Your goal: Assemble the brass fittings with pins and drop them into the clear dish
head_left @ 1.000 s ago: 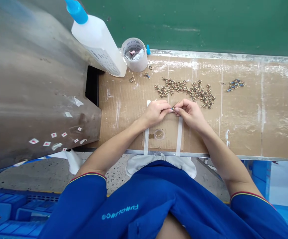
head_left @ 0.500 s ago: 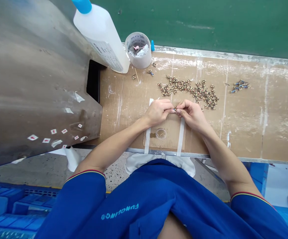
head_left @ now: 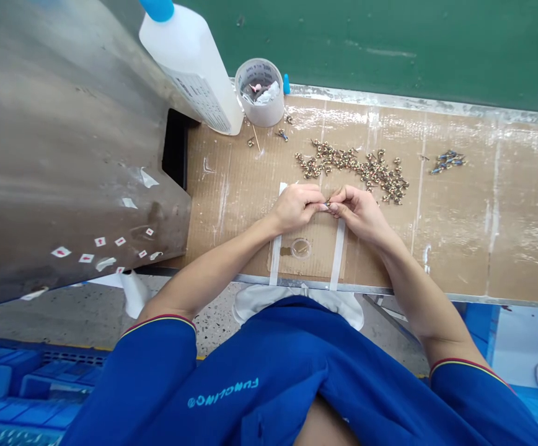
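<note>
My left hand [head_left: 298,207] and my right hand [head_left: 358,212] meet fingertip to fingertip above the cardboard. Both are closed in a pinch on one tiny brass-and-blue metal part [head_left: 327,203], mostly hidden by the fingers. Just beyond them lies a loose pile of similar small brass-coloured metal parts [head_left: 383,176]. Farther right sits a smaller group of parts with blue on them [head_left: 447,161]. Nearer my body, below the hands, a small round clear dish [head_left: 301,248] rests on a cardboard pad between two white tape strips [head_left: 338,255].
A white bottle with a blue cap [head_left: 189,68] and a tape-roll core holding scraps [head_left: 260,111] stand at the back left. Near them lie a thin wooden stick [head_left: 256,139] and a few stray parts. A metal panel [head_left: 78,155] borders the cardboard-covered table [head_left: 459,235] on the left.
The hands keep nearly the same pinch at the same spot. Only a slight shift of the camera view shows; the piles look unchanged.
</note>
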### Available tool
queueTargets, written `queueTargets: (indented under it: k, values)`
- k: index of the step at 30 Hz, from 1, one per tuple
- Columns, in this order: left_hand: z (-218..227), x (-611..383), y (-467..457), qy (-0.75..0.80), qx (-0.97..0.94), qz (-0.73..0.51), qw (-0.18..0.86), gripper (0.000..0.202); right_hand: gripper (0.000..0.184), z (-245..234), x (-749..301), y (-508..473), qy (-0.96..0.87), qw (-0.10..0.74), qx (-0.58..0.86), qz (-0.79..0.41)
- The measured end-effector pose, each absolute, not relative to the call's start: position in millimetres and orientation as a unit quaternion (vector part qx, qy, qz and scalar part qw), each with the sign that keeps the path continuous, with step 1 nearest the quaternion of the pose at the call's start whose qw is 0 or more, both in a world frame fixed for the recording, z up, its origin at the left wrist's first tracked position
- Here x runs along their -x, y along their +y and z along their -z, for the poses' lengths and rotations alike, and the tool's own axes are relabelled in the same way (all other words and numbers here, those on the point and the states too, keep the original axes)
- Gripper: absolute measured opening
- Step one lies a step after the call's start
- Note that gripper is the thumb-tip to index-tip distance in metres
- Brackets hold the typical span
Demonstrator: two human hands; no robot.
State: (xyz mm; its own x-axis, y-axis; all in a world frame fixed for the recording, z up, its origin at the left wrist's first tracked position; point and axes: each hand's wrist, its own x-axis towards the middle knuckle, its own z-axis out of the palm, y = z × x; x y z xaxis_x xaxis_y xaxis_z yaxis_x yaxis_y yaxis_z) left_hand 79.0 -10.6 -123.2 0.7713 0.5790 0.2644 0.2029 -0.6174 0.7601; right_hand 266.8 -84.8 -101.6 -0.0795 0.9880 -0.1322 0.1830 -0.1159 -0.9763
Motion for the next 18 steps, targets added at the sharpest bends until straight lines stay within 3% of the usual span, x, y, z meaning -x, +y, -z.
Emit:
queueTargets:
  k: [7, 18]
  values:
    - [120.7, -79.8, -11.1, 0.26, -0.848, -0.231, 0.401, 0.024, 0.036, 106.6, -263.0, -86.8, -0.53, 0.405, 0.557, -0.495]
    - [120.9, -77.9, -9.6, 0.242, -0.832, -0.251, 0.432, 0.024, 0.047, 105.5, -260.0, -88.8, -0.526, 0.404, 0.557, -0.5]
